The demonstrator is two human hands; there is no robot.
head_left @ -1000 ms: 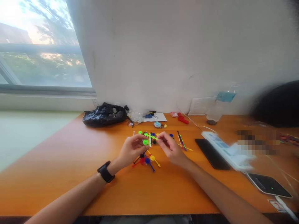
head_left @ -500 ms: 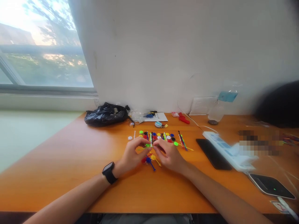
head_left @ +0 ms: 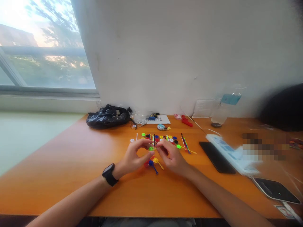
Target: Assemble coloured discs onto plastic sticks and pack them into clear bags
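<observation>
Both my hands meet over a scatter of small coloured plastic discs and sticks [head_left: 165,139] on the orange table [head_left: 71,157]. My left hand [head_left: 134,156], with a black watch on its wrist, pinches a green disc on a thin stick [head_left: 151,148] between thumb and fingers. My right hand [head_left: 171,156] is curled close beside it, fingertips pinched at the same small piece. Just under the hands lie red, blue and yellow disc-and-stick pieces [head_left: 153,162].
A black plastic bag [head_left: 107,116] lies at the back left near the wall. Paper and red bits [head_left: 186,121] sit behind the pieces. To the right are a black phone [head_left: 216,152], a white power strip [head_left: 227,149], a bottle [head_left: 221,110] and another phone [head_left: 276,190].
Both hands dropped from above the row of pieces toward the table and nearer to me, still holding the green piece. The view drifted slightly.
</observation>
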